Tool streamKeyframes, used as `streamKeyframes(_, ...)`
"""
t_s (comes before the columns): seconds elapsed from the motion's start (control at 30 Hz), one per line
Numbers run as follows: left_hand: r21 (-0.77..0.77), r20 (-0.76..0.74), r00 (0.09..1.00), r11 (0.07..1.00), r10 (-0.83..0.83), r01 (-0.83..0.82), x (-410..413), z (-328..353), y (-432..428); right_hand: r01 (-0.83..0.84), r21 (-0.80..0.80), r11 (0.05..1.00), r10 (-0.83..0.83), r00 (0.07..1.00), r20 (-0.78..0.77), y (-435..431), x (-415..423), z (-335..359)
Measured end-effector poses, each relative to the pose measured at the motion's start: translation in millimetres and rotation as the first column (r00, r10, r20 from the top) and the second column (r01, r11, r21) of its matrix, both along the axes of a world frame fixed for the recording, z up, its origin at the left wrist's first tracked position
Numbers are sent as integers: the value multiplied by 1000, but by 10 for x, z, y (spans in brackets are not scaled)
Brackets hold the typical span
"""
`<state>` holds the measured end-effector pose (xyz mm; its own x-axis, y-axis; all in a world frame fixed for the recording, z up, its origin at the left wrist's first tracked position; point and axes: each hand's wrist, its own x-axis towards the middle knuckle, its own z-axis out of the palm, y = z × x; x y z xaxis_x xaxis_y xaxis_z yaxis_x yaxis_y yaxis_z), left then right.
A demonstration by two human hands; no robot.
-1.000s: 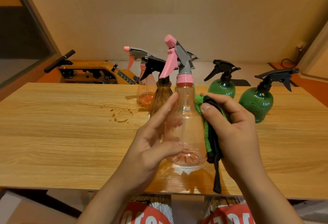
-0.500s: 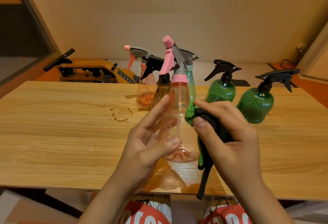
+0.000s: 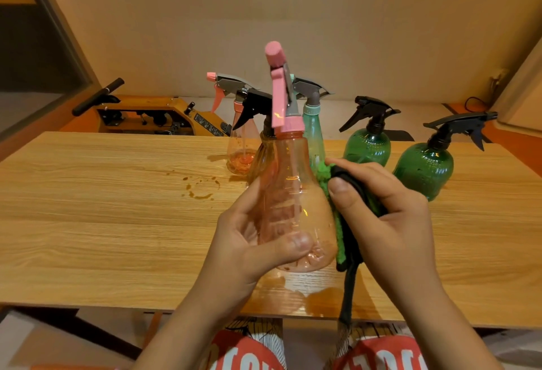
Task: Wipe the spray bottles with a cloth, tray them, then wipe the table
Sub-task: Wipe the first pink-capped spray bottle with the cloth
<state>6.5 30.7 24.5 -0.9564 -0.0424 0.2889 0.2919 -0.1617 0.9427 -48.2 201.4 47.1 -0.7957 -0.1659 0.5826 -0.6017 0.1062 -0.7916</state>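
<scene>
Now the left hand (image 3: 249, 240), curled round the pink-capped spray bottle (image 3: 293, 193) over the table (image 3: 102, 208), has turned its nozzle toward the holder. The right hand (image 3: 390, 223) grips the green cloth (image 3: 341, 249) against its flank, so wiping continues.

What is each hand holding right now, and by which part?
The left hand grips the pink-topped bottle round its lower body; the right hand pinches the bunched green cloth against its side.

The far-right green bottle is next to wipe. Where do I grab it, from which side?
Probably grip the far-right green bottle at its narrow black neck under the spray head, coming from the left: it stands upright, its round body is wide, and the trigger hangs on the right.
</scene>
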Motion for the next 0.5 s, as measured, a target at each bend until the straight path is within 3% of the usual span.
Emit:
streamKeyframes(0.2,1,30,997,998,65,-65,-18,32,14,5,98,995,13,984,-178,-21,113,14)
streamKeyframes(0.37,-39,21,997,996,77,-76,1,37,102,50,-70,996,-45,996,80,-68,24,8)
streamKeyframes(0.5,11,85,995,999,-47,47,56,62,51,77,-112,991,-61,989,135,-47,9,20)
